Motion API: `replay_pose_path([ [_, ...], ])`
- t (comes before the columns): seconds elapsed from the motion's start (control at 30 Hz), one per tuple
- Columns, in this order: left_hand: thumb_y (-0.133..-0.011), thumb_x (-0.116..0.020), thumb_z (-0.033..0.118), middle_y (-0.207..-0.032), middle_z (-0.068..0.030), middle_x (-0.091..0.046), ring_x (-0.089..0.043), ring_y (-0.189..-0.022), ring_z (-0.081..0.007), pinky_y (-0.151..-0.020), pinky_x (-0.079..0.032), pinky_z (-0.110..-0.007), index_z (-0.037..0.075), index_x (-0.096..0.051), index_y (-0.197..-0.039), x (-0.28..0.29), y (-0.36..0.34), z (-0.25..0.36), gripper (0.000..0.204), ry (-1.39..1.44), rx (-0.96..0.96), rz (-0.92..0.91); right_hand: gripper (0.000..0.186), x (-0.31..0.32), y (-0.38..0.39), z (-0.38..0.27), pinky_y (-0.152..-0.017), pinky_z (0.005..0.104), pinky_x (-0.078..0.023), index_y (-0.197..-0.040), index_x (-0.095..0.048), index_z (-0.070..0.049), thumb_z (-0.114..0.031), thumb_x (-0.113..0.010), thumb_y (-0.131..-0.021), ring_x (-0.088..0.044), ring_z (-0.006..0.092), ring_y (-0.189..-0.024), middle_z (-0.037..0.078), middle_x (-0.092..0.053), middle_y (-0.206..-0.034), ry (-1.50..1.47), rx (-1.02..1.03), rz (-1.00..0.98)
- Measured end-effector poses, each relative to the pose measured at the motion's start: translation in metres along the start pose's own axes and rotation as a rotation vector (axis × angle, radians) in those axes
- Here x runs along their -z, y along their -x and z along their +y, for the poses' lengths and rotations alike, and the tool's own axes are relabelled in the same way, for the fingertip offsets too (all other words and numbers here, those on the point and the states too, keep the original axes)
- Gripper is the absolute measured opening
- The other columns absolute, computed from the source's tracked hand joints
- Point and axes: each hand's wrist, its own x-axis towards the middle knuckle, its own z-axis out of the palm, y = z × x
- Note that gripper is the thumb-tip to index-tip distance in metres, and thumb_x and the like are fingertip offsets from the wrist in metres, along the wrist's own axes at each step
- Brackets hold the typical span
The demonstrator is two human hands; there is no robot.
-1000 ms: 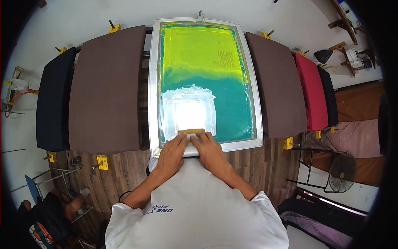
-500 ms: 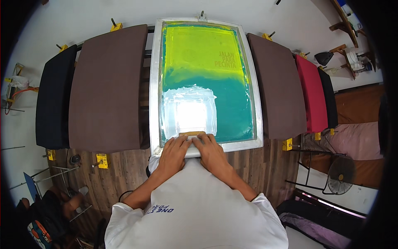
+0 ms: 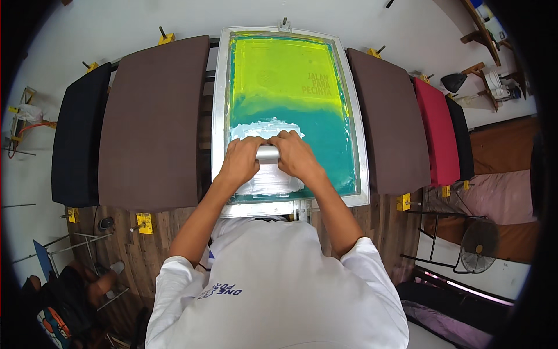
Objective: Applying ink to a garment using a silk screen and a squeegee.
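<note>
A squeegee with a silver-grey handle (image 3: 268, 153) lies across the lower left part of a screen printing frame. My left hand (image 3: 241, 158) wraps round the handle's left end, and my right hand (image 3: 293, 154) grips its right end. The hands' thumbs nearly meet over it. White ink (image 3: 267, 127) lies thick beyond the squeegee and streaked on its near side. The mesh (image 3: 325, 148) is teal below and yellow-green above, with lettering at the upper right. Around it runs the aluminium frame (image 3: 361, 168). The squeegee's blade is hidden under my hands.
Brown fabric-covered boards stand at left (image 3: 151, 122) and right (image 3: 389, 122), close to the frame. Beyond them are a black board (image 3: 78, 139) and a red one (image 3: 436, 134). Yellow clamps (image 3: 145, 223) stick out at their ends. A fan (image 3: 479, 245) stands at right; a person sits at lower left.
Both hands have moved forward, away from my body, with the squeegee, from the frame's near edge to the middle of the white ink. My arms are stretched out further.
</note>
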Motion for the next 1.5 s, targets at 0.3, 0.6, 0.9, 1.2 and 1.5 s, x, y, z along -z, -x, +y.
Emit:
replay_pose_path([
  [0.3, -0.065, -0.061, -0.014, -0.134, -0.0212, -0.055, -0.056, -0.121, -0.0355, -0.101, -0.044, -0.046, -0.002, -0.054, -0.133, -0.027, 0.086, 0.022, 0.069, -0.066, -0.056, -0.073, 0.058, -0.027, 0.084, -0.028, -0.091, 0.0435, -0.053, -0.121, -0.059, -0.002, 0.013, -0.062, -0.065, -0.051, 0.0366, -0.114, 0.016, -0.056, -0.122, -0.105, -0.015, 0.016],
  [0.6, -0.063, -0.059, -0.016, -0.113, -0.0247, -0.066, -0.063, -0.099, -0.0427, -0.087, -0.051, -0.047, -0.004, -0.063, -0.115, -0.004, 0.058, 0.026, 0.053, 0.049, -0.154, -0.012, 0.037, -0.006, 0.070, -0.023, -0.083, 0.0448, -0.056, -0.106, -0.063, 0.002, 0.010, -0.061, -0.070, -0.057, 0.0378, -0.105, 0.018, -0.061, -0.106, -0.014, 0.048, 0.036],
  [0.9, -0.068, -0.055, -0.014, -0.110, -0.0254, -0.067, -0.065, -0.101, -0.0407, -0.093, -0.051, -0.042, -0.001, -0.067, -0.115, 0.016, -0.022, -0.002, 0.051, 0.061, 0.051, -0.175, 0.034, 0.000, -0.027, 0.013, -0.081, 0.0468, -0.056, -0.099, -0.070, -0.001, 0.001, -0.070, -0.065, -0.065, 0.0420, -0.091, 0.023, -0.068, -0.095, 0.018, -0.008, -0.038],
  [1.2, -0.070, -0.059, -0.017, -0.117, -0.0214, -0.065, -0.065, -0.102, -0.0396, -0.088, -0.054, -0.043, -0.002, -0.062, -0.117, -0.011, 0.038, 0.009, 0.050, 0.098, -0.063, -0.030, 0.043, -0.017, 0.035, -0.009, -0.086, 0.0433, -0.054, -0.104, -0.067, 0.001, 0.003, -0.071, -0.061, -0.057, 0.0375, -0.100, 0.016, -0.064, -0.102, -0.063, -0.043, 0.000],
  [1.5, -0.065, -0.061, -0.016, -0.122, -0.0231, -0.063, -0.064, -0.103, -0.0418, -0.092, -0.053, -0.046, -0.003, -0.061, -0.122, -0.008, 0.088, 0.038, 0.058, 0.131, 0.032, -0.202, 0.029, -0.015, 0.096, -0.037, -0.082, 0.0462, -0.056, -0.095, -0.064, 0.004, 0.005, -0.068, -0.067, -0.056, 0.0379, -0.103, 0.019, -0.061, -0.103, -0.111, -0.061, -0.061],
])
